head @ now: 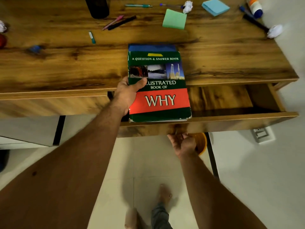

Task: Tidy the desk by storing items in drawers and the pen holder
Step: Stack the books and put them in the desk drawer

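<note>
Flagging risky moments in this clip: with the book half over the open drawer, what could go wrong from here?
1. The left hand grips the book by one edge only; it may tip or slip as it goes down into the drawer.
2. A blue book lies under its far end and could be dragged off the desk.
3. The right hand holds the drawer front from below; pushing early could jam the book.

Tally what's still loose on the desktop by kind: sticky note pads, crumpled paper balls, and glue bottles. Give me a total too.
Sticky note pads: 2 (green, blue)
Crumpled paper balls: 3 ( at the left edge)
Glue bottles: 1
Total: 6
</note>
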